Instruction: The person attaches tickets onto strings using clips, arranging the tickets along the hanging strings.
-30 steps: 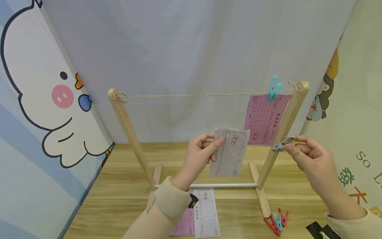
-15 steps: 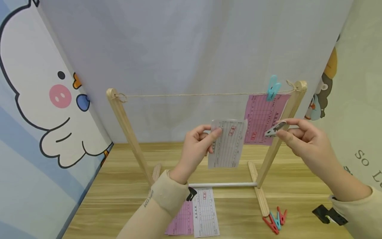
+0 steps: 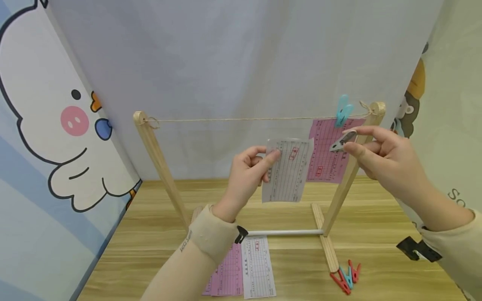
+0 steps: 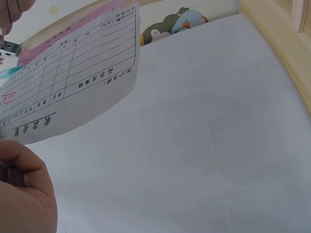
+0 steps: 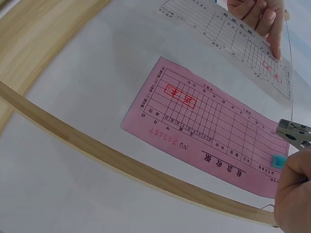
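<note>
My left hand point(image 3: 248, 175) pinches a white printed receipt slip point(image 3: 290, 175) by its left edge, between thumb and fingers, below the twine point(image 3: 233, 119). In the left wrist view the slip point(image 4: 73, 73) bends slightly. Between thumb and forefinger, my right hand point(image 3: 388, 154) holds a grey clothespin point(image 3: 343, 141) in front of a pink receipt point(image 3: 324, 163). That pink slip hangs from the twine's right end under a light-blue clothespin point(image 3: 343, 112). In the right wrist view the grey clothespin point(image 5: 294, 131) is at the right edge, with the pink receipt point(image 5: 204, 131) behind it.
A wooden frame, with left post point(image 3: 160, 167) and right post point(image 3: 348, 184), carries the twine. A white rod point(image 3: 286, 232) joins its feet. On the table point(image 3: 301, 271) lie a white slip point(image 3: 259, 269), pink slips point(image 3: 229, 274) and red and blue clothespins point(image 3: 348, 276).
Both hands have risen toward the twine, the left with the white receipt and the right with the grey clothespin. The right hand has also moved left, in front of the pink receipt.
</note>
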